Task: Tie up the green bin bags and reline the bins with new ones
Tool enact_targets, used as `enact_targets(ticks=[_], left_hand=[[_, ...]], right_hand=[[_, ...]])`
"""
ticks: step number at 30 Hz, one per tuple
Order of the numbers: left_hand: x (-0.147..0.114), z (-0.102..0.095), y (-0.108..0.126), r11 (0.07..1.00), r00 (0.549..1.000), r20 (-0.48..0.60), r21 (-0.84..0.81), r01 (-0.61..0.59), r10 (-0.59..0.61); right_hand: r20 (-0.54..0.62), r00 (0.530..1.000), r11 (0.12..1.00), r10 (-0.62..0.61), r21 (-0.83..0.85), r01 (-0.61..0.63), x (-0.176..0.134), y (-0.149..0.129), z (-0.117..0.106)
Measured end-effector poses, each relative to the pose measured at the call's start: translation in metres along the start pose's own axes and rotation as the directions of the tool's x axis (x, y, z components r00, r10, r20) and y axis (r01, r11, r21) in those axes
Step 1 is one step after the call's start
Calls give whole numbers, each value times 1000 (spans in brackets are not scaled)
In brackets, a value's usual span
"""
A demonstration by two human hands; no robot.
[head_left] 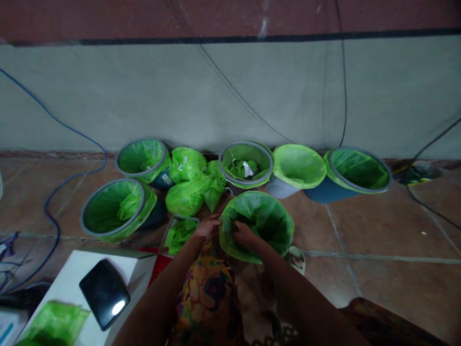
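Note:
Directly in front of me stands a waste bin lined with a green bin liner [268, 211], its mouth facing up. My left hand [209, 227] is at the left rim from outside, fingers closed on the edge of the liner. Inside the mouth, my right hand [245, 236] is against the left inner wall, its fingers bent on the liner; the fingertips are partly hidden. Just left of my left hand sits a small box [166, 240] with crumpled green bags [182, 234] in it.
Along the wall stand several lined bins, such as the grey-rimmed bin [220, 166] and the white bin [281, 186]. Tied green bags [185, 197] lie among them. A black phone [104, 293] rests on a white box [74, 269]. A blue cable [54, 211] crosses the tiles at left.

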State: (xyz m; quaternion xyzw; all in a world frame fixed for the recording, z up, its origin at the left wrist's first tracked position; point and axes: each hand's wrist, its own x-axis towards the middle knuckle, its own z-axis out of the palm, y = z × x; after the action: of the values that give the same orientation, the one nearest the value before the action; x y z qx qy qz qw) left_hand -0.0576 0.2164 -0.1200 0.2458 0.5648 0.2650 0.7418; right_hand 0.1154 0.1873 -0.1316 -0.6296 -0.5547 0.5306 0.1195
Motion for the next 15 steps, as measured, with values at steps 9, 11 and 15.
enact_targets(ticks=[9, 11, 15], left_hand=[[17, -6, -13, 965, 998, 62, -263, -15, 33], [19, -6, -15, 970, 997, 82, -245, 9, 11], [21, -6, -18, 981, 993, 117, -187, 45, -24]], right_hand=[[-280, 942, 974, 184, -77, -213, 9, 42, -8], [-255, 950, 955, 180, -186, -231, 6, 45, -9], [-199, 962, 929, 185, -283, -237, 3, 42, -7]])
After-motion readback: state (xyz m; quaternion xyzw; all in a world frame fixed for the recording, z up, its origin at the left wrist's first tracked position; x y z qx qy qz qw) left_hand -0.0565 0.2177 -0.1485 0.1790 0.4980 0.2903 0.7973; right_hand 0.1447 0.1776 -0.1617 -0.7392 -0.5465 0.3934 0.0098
